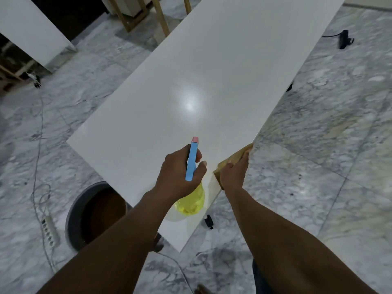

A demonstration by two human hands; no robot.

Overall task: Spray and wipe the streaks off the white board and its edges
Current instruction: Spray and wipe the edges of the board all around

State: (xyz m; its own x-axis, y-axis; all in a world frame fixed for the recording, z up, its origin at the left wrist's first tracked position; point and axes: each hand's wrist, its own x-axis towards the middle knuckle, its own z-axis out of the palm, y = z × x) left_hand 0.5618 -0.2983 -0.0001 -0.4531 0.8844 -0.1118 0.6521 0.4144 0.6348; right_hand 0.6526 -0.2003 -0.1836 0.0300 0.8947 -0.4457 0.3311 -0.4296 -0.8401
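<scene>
A long glossy white board (201,81) stretches away from me above a marble floor, with a bright light reflection near its middle. My left hand (180,170) grips a spray bottle (192,164) with a blue head, pink nozzle and yellow liquid, held over the board's near end. My right hand (234,175) presses a tan cloth (235,159) against the board's right edge, fingers wrapped over the edge. No streaks stand out on the surface from here.
A grey round bin (84,215) stands under the board's near left corner. A white power strip (49,230) and cables lie on the floor at left. A black device (344,39) lies far right. Wooden frames (131,15) and another white panel (31,28) stand behind.
</scene>
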